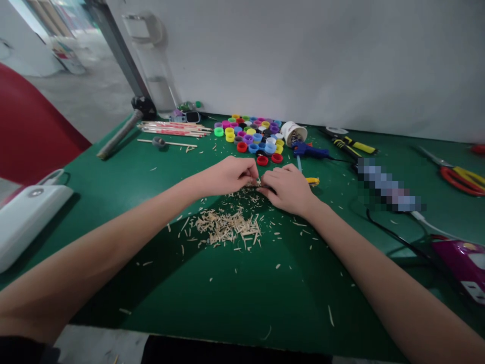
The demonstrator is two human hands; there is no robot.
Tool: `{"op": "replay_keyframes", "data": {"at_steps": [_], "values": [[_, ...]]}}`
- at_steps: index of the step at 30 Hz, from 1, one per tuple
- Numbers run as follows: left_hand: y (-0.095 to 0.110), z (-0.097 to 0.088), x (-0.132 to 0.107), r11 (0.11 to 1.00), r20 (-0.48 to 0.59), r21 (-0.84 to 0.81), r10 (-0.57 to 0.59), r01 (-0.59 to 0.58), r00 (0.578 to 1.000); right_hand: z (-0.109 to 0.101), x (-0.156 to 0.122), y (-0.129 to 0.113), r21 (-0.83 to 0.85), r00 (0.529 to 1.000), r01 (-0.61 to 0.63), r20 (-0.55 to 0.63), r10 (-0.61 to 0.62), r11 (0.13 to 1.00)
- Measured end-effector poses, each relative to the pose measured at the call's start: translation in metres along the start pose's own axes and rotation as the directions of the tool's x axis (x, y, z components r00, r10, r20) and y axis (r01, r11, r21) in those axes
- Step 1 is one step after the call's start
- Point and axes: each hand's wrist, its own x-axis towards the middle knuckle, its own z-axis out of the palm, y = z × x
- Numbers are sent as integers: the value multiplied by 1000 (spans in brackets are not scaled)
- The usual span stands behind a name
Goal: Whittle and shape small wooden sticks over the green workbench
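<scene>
The left hand point(235, 173) and right hand point(291, 188) nearly meet, fingers curled; I cannot tell what they hold. Wood chips point(227, 227) lie near them, toward the table's point(242, 298) front edge.

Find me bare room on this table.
Mostly bare: the green table between the white box, left forearm and thin stick; also between the shavings pile and near edge, despite stray slivers. Crowded: beyond the left hand and right hand, with coloured caps and glue gun.
</scene>
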Motion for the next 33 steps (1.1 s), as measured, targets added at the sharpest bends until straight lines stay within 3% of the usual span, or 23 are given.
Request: {"op": "replay_keyframes", "data": {"at_steps": [8, 18, 33], "values": [[0, 2, 1, 1000, 6, 24, 8, -8, 1000, -2, 1, -2, -19, 1000, 17, -5, -17, 1000], [-4, 0, 0, 999, -4, 0, -32, 32, 999, 2, -9, -4, -38, 993, -18, -121, 13, 999], [2, 0, 0, 999, 52, -9, -33, 33, 998, 0, -4, -3, -34, 999, -9, -40, 8, 999]]}}
